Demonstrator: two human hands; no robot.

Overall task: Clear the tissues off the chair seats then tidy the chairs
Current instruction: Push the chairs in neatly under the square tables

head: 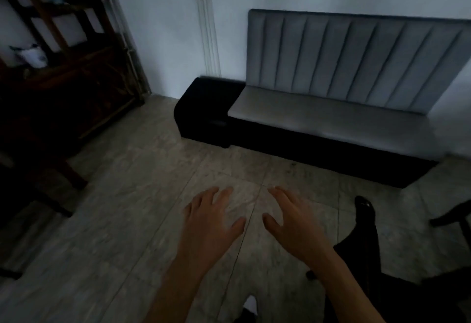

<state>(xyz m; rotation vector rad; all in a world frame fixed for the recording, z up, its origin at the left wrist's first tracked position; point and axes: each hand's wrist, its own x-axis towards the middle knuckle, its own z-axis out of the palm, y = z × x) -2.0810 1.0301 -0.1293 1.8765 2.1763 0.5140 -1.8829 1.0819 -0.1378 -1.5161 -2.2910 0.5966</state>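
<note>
Marble floor (127,220) lies under both spread, empty hands, left (211,223) and right (293,223); grey bench seat (318,116) well beyond either grip.

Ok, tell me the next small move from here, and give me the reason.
Probably turn right toward the dark chair leg at the frame's edge. Both the left hand and the right hand hang open and empty over the tiled floor, and the grey bench seat ahead shows no tissue, so nothing here needs picking up.
</note>
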